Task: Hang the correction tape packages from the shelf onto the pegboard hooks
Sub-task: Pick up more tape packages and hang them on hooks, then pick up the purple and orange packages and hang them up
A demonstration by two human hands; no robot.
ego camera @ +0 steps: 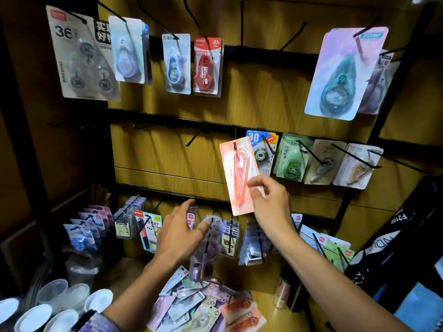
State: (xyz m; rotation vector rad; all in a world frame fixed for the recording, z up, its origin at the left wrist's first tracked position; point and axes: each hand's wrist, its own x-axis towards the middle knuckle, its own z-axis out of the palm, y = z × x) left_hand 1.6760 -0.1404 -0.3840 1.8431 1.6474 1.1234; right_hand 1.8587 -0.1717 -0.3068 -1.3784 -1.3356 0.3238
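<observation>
ok so far left there's a stack of white cups (45,312) down in the corner, and a big grey 36 package (81,58) hanging up top. My left hand (178,232) is spread out, fingers loose and straight, holding nothing, hovering in front of the bottom row of hooks. Below it the pile of packages (203,305) sits on the shelf (261,300). My right hand (268,202) pinches the lower edge of the pink correction tape package (241,174), tilted, its top hole right at a middle-row hook, next to the blue 30 package (262,149). Can't tell if it's fully on.
</observation>
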